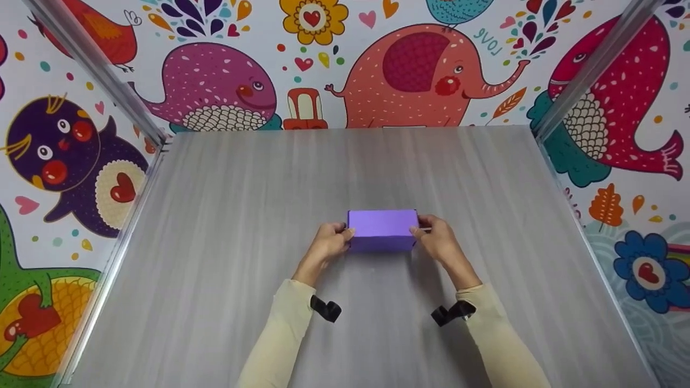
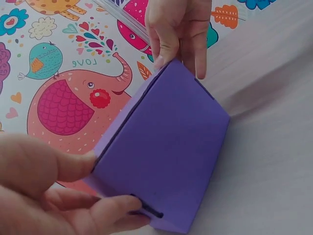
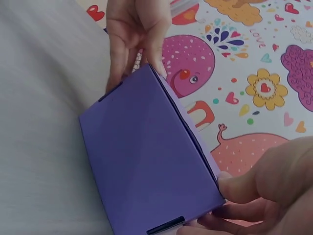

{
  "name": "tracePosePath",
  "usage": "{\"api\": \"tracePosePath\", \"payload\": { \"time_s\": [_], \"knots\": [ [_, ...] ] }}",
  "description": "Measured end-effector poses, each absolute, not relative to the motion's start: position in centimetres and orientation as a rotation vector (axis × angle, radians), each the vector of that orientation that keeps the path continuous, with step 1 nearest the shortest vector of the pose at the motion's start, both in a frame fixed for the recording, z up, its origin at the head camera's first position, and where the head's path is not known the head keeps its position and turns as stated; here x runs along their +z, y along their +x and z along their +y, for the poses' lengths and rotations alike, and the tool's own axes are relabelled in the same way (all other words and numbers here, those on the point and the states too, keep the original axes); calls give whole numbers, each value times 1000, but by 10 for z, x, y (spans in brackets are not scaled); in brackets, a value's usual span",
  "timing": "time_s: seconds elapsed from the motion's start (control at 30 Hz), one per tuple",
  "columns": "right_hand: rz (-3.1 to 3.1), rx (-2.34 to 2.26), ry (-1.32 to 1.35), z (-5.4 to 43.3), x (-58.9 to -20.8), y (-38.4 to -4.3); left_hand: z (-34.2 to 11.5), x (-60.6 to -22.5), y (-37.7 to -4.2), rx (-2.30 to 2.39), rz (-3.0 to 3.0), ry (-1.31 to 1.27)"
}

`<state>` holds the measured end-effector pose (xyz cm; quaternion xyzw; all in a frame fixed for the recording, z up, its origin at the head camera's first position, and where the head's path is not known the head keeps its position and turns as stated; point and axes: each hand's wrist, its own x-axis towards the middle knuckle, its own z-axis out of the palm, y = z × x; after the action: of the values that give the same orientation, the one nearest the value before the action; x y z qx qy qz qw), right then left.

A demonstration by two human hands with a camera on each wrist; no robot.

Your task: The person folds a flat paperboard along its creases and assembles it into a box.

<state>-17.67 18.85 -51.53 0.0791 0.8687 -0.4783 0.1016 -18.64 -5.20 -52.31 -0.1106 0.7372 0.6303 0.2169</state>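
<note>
A closed purple cardboard box is held between both hands over the middle of the table. At its left end, the left hand pinches it, thumb on the top edge and fingers on the side. The right hand grips the right end in the same way. In the left wrist view, the box shows its long front face, and a dark slot lies beside the left fingertips. The right wrist view shows a thin dark seam along the top edge of the box.
The grey wood-grain table spreads around the box. Metal rails run along its sides. Behind it stands a white wall panel with cartoon animals, among them an elephant. Black straps sit on both sleeves.
</note>
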Motion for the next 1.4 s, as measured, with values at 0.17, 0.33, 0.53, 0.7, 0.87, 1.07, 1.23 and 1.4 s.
{"api": "tracePosePath", "payload": {
  "time_s": [0.17, 0.33, 0.53, 0.7, 0.87, 1.07, 1.23, 1.4],
  "knots": [
    [2594, -1424, 238, 186, -515, -172, -50, -521, -181, 1682, 2229, -211],
    [2568, -1589, 237, 181, -521, -168, -48, -527, -177, 1642, 2425, -147],
    [2441, -1890, 338, 177, -534, -163, -47, -536, -174, 1684, 2504, -216],
    [2331, -2000, 454, 178, -544, -159, -44, -544, -170, 1736, 2508, -257],
    [2287, -2045, 468, 175, -549, -156, -42, -550, -163, 1768, 2501, -298],
    [2276, -2039, 486, 171, -556, -150, -41, -555, -161, 1753, 2516, -269],
    [2284, -1995, 521, 171, -568, -147, -42, -564, -158, 1690, 2530, -265],
    [2276, -1980, 532, 171, -574, -146, -41, -569, -155, 1654, 2547, -259]
  ]
}}
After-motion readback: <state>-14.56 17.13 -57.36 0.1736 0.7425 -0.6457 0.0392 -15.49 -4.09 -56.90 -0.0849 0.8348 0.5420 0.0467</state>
